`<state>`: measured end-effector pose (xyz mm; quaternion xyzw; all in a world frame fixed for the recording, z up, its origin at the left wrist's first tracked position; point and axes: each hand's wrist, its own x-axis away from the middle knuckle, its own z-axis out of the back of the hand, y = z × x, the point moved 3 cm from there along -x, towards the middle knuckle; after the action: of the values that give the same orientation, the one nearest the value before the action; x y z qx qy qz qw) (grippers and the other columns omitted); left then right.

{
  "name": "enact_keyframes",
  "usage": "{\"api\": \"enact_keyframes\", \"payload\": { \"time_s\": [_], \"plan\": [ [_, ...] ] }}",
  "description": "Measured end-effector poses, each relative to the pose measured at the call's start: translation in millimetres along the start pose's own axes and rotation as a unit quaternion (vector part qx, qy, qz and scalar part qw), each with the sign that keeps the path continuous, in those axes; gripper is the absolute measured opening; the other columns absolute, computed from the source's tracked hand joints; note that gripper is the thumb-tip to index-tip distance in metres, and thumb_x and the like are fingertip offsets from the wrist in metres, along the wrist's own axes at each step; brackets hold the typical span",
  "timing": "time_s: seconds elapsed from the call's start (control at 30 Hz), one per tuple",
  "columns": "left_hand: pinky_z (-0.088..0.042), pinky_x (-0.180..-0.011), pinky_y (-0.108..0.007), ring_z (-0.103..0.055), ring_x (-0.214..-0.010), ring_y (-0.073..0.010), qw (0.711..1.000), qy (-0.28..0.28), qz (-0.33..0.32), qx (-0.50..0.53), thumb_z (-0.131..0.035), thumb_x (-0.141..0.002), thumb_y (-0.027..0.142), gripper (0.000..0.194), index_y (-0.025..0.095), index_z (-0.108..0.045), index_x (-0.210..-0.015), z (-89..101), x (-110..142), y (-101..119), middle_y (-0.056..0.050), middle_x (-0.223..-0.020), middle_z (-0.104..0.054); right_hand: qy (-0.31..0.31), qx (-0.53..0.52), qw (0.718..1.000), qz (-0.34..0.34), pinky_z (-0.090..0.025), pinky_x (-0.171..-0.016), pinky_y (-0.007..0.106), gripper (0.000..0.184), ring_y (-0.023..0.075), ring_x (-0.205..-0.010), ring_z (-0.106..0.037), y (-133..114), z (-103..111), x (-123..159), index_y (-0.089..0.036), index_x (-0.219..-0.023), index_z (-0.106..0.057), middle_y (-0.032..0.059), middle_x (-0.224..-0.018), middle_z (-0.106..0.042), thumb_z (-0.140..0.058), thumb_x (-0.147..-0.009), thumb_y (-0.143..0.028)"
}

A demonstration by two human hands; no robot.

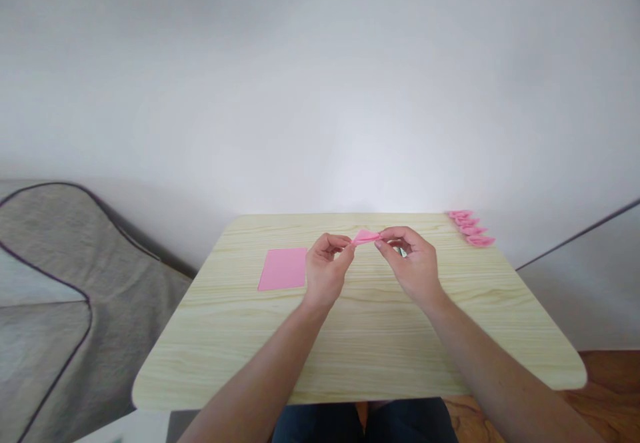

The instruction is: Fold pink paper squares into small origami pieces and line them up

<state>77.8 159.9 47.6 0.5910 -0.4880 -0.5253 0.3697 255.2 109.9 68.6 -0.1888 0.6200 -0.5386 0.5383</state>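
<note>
Between my two hands, above the middle of the table, is a small folded piece of pink paper. My left hand pinches its left end between thumb and fingers. At the right end, the thumb and fingertips of my right hand are closed on the same piece. Left of my left hand, a flat pink square of paper lies on the table, its right edge partly behind that hand. A small dark object shows behind my right hand, too hidden to name.
Several folded pink paper pieces lie in a row at the table's back right edge. The pale wood-grain table stands against a white wall. A grey fabric-covered piece of furniture is at the left.
</note>
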Motion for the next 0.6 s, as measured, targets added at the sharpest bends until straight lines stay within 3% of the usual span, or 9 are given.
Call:
{"api": "enact_keyframes", "payload": {
  "time_s": [0.37, 0.6],
  "plan": [
    [-0.05, -0.077, -0.029, -0.065, -0.08, -0.0157, 0.999, 0.023, 0.049, 0.001, -0.084, -0.076, 0.032, 0.02, 0.019, -0.069, -0.075, 7.4, 0, -24, -0.003, -0.085, -0.074, -0.007, 0.022, 1.0, -0.014, -0.063, -0.082, 0.039, 0.014, 0.0213, -0.086, -0.074, 34, -16, 4, -0.025, -0.096, -0.076, 0.0041, -0.098, -0.078, -0.076, -0.086, -0.034],
    [-0.049, -0.076, -0.029, -0.064, -0.077, -0.0155, 0.996, 0.003, 0.093, 0.018, -0.085, -0.074, 0.031, 0.021, 0.019, -0.068, -0.073, 9.8, -2, -35, -0.002, -0.082, -0.074, -0.007, 0.091, 0.993, 0.076, -0.061, -0.081, 0.038, 0.011, 0.0205, -0.085, -0.074, 32, -13, 11, -0.027, -0.101, -0.077, 0.0039, -0.098, -0.08, -0.07, -0.093, -0.029]
  ]
}}
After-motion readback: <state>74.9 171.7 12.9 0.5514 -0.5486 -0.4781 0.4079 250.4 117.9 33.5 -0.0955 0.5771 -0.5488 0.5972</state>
